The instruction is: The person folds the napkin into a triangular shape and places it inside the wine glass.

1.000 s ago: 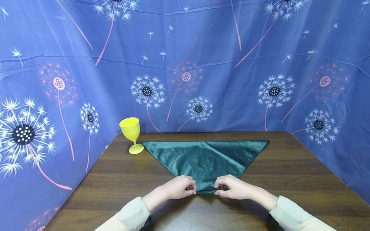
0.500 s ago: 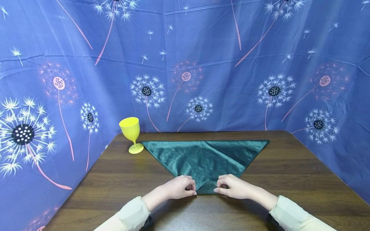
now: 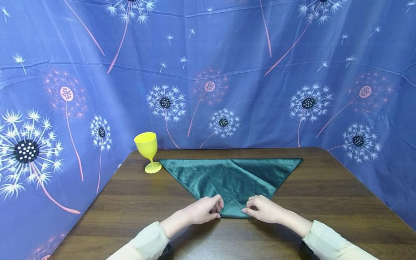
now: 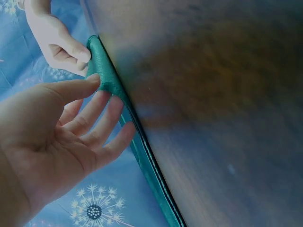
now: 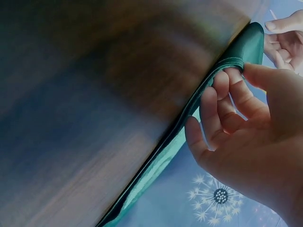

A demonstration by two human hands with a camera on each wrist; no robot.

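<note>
A shiny dark green cloth (image 3: pixel 224 177) lies as a triangle on the table, its long edge at the back. Its near point is turned back into a small flap (image 3: pixel 232 207) between the hands. At the flap's left side, my left hand (image 3: pixel 203 210) has its index finger raised apart from the thumb; in the left wrist view, the thumb tip overlaps the cloth and the other fingers are loosely extended. My right hand (image 3: pixel 264 210) pinches the fold's right side; in the right wrist view, its thumb and index finger (image 5: pixel 239 87) meet at the green edge.
A yellow goblet (image 3: pixel 147 148) stands upright at the back left, beside the cloth's left corner. The brown wooden table (image 3: pixel 325 191) backs onto a blue dandelion-print curtain (image 3: pixel 253 90), which also runs along both sides.
The cloth's near point has been turned up and away, and now lies as a flat flap. My left index finger has lifted; my right hand has shifted slightly outward.
</note>
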